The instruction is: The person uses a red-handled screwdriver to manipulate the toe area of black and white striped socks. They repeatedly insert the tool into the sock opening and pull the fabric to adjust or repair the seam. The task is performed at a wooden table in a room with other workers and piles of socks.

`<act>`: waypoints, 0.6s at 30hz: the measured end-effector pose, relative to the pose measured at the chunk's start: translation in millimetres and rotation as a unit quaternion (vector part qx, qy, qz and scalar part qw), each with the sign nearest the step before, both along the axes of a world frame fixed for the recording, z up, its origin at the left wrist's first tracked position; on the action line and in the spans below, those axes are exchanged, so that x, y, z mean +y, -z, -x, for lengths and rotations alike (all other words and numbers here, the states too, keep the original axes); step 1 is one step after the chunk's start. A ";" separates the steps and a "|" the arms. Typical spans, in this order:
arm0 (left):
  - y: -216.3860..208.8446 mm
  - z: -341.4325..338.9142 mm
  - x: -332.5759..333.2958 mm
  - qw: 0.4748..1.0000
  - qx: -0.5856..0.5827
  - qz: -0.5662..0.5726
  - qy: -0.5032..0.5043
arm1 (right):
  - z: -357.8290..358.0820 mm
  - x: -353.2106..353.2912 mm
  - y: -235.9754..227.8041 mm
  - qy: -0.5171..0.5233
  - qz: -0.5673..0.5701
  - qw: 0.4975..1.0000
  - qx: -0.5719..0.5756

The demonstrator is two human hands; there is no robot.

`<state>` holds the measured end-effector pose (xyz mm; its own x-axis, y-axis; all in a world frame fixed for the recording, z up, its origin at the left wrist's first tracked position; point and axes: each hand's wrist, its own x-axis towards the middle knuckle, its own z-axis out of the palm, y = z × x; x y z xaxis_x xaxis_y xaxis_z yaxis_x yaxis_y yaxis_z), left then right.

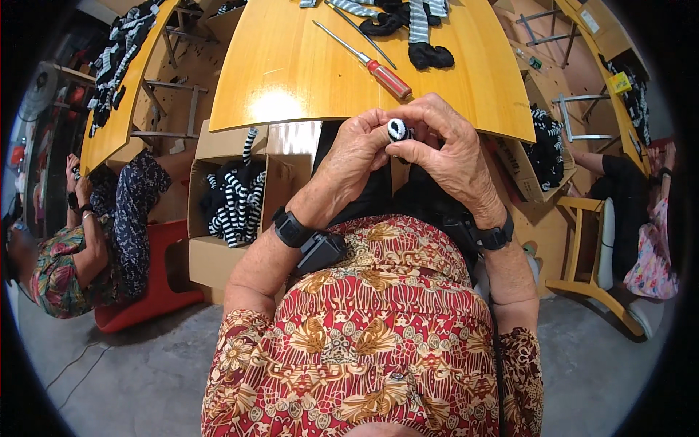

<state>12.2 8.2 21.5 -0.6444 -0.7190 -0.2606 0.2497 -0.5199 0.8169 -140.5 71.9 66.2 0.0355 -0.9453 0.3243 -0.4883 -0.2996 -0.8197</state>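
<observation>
Just off the near edge of the wooden table, both hands meet on a small black-and-white knitted tube (397, 130), its round end turned up. My left hand (351, 154) pinches it from the left. From the right, my right hand (449, 142) curls its fingers and thumb around the same piece; most of the tube is hidden between the hands. Beyond them on the table lies a screwdriver (389, 79) with a red handle, beside a thin dark rod (362, 34). Striped grey and black knitted pieces (420, 33) lie at the table's far side.
The yellow wooden table (277, 80) ends just beyond my hands. A cardboard box (277, 189) of black-and-white striped knits stands below left, another box (545, 191) below right. Co-workers sit at both sides, near a red chair (156, 291) and a wooden-framed chair (582, 280).
</observation>
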 end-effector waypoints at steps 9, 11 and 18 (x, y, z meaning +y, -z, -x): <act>7.3 -7.6 -1.0 0.990 0.116 -0.074 0.043 | 1.6 -1.1 10.8 0.035 0.078 0.996 -0.029; 7.7 -9.4 0.5 0.978 0.164 -0.121 0.048 | 2.6 -3.3 12.0 0.046 0.099 0.994 -0.030; 9.7 -12.7 -4.8 0.992 0.122 -0.019 -0.010 | 4.9 2.6 1.9 0.070 0.003 0.979 -0.193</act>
<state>24.9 3.3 11.8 -0.6779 -0.7245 -0.1246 0.4482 -0.5417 0.7110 -145.4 74.4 64.3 -0.2198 -0.9304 0.2934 -0.1782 -0.2574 -0.9497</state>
